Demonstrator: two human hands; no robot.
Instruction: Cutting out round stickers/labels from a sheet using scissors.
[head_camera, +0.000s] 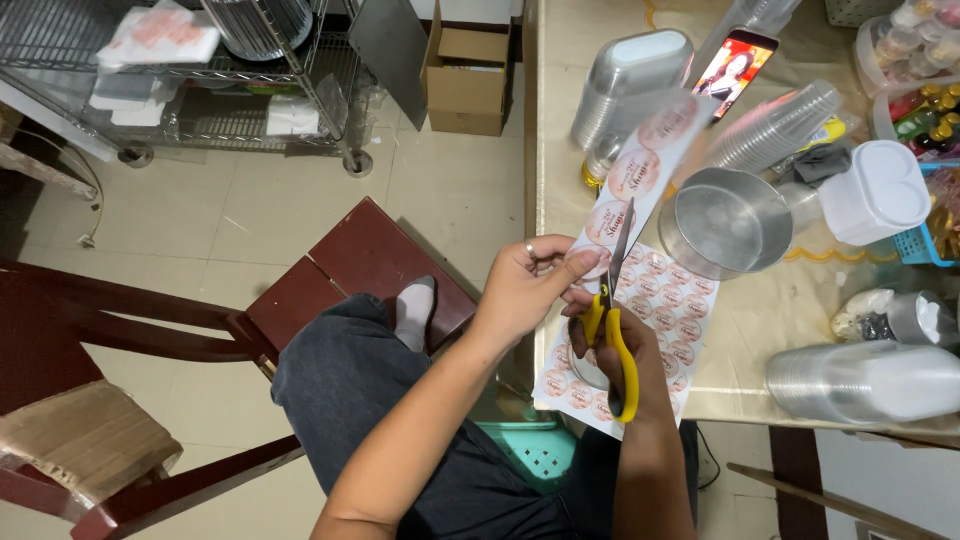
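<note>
My left hand (527, 290) pinches the near end of a long strip of round pink stickers (645, 165), which rises away over the table. My right hand (630, 365) grips yellow-handled scissors (615, 320) with the blades pointing up along the strip's edge, slightly parted. Under both hands a sheet of the same round stickers (675, 320) lies on the table's near edge, partly hanging over it.
On the cream table (570, 110) stand a round metal tin (725, 220), stacks of clear plastic cups (780, 125) and lids (860, 380), a white container (880, 190) and a phone (735, 60). To the left are a dark red chair (330, 285), a wire rack (180, 90) and a cardboard box (465, 80).
</note>
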